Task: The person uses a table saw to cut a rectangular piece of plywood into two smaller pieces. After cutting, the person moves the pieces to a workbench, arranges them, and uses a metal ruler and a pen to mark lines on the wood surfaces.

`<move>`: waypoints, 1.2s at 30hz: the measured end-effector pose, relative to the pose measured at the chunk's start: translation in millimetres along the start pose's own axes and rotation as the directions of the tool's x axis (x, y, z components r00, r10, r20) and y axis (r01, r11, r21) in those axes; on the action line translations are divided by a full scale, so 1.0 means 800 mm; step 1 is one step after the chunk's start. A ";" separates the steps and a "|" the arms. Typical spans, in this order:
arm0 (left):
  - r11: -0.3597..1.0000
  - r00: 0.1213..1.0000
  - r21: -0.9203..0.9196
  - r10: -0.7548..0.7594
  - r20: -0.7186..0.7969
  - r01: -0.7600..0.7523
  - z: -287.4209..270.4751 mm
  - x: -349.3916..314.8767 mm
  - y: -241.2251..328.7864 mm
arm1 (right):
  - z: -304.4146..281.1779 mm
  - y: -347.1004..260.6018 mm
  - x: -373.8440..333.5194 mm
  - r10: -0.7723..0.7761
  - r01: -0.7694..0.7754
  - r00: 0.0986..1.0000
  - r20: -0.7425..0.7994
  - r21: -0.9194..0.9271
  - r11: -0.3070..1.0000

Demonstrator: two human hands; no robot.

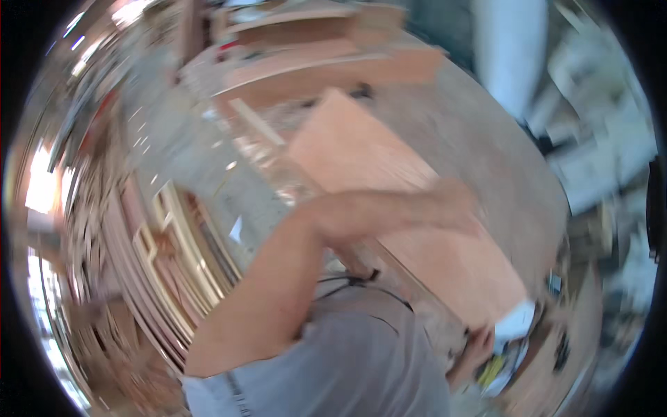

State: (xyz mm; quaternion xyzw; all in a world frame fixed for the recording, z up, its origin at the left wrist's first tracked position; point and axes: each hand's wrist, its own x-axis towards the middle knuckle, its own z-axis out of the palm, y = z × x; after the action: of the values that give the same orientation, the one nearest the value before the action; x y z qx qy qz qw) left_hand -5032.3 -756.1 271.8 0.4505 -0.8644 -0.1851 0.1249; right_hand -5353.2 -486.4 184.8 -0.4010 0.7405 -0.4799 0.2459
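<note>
A long, flat, pinkish wooden board (354, 142) lies slantwise across a brown work table (511, 174). My left arm reaches across it, and my left hand (455, 205) is over the board's right side, seemingly touching it; its fingers are smeared by motion. My right hand (478, 345) is at the board's near end, fingers bent against its edge, apparently gripping it. Right beside that hand are a white sheet or flat piece (515, 321) and a yellow and dark object (492, 370) too blurred to name.
Wooden pieces with curved edges (319, 73) stand at the table's far side. A pale strip (257, 121) lies near the board's far end. Long wooden mouldings (170, 260) are stacked on the left. A dark cable (354, 280) hangs before my shirt. Pale clutter fills the right side.
</note>
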 end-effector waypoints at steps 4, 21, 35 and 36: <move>0.977 0.959 0.118 -0.197 0.206 0.176 -0.006 0.010 -0.042 | 0.048 0.007 0.033 0.048 -0.048 0.998 0.032 -0.005 0.999; 0.937 0.923 0.327 -0.231 0.308 0.126 0.087 0.048 -0.048 | 0.110 0.100 -0.052 0.340 -0.133 0.906 -0.250 0.596 0.792; 0.946 0.916 0.287 -0.244 0.319 0.152 0.108 0.047 -0.080 | 0.111 0.097 -0.044 0.355 -0.106 0.876 -0.326 0.588 0.802; 0.950 0.912 0.271 -0.242 0.331 0.154 0.108 0.047 -0.084 | 0.109 0.097 -0.049 0.372 -0.139 0.875 -0.310 0.575 0.806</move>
State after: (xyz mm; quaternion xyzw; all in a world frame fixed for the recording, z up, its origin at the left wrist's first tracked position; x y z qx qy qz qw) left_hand -5037.2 -804.3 166.4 0.5063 -0.8380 -0.1709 -0.1105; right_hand -5293.4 -481.7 77.3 -0.1010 0.6590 -0.7016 0.2514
